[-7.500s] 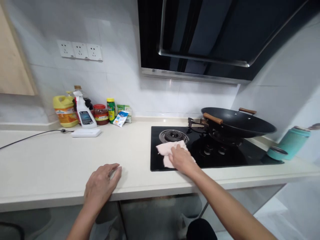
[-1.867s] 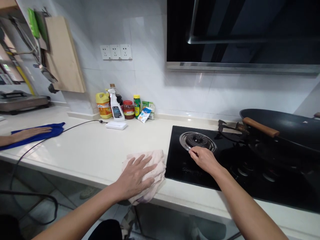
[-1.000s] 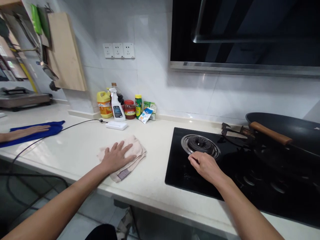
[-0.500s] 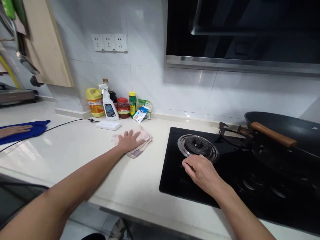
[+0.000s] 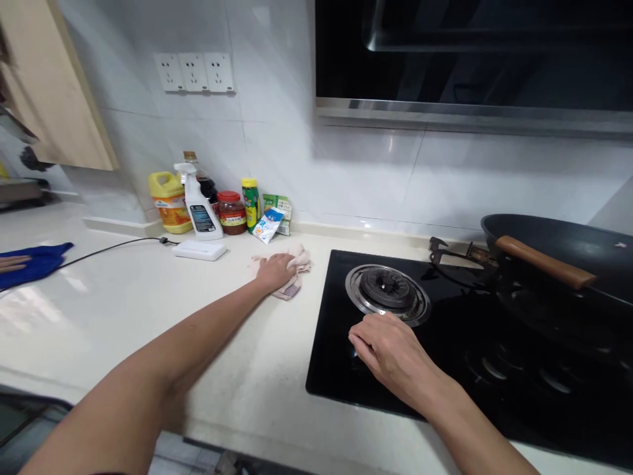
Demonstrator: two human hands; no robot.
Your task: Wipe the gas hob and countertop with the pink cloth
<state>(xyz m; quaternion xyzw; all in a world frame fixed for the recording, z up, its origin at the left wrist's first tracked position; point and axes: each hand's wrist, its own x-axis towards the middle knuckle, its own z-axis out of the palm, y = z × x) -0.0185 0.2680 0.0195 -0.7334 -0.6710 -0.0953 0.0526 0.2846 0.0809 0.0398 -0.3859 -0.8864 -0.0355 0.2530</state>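
My left hand (image 5: 275,272) presses on a pale pink cleaning cloth (image 5: 298,258) on the white counter, its fingers curled into the fabric. The cloth is bunched up around the fingertips, left of the cooktop. My right hand (image 5: 388,343) is held over the black glass gas cooktop (image 5: 336,356), just in front of the round burner (image 5: 388,289). Its fingers are curled in and closed, and no object shows in them.
Behind the cloth stand a yellow jug (image 5: 171,204), a white spray bottle (image 5: 202,211), a red-lidded jar (image 5: 231,214) and a green bottle (image 5: 250,208). A white box (image 5: 200,250) trails a cable. Another person's hand (image 5: 12,264) rests on a blue cloth (image 5: 47,260). A wok (image 5: 558,234) sits right.
My left hand has slid the pink cloth right, toward the cooktop, and the cloth has bunched up. My right hand stays closed over the cooktop. The view has shifted slightly right.
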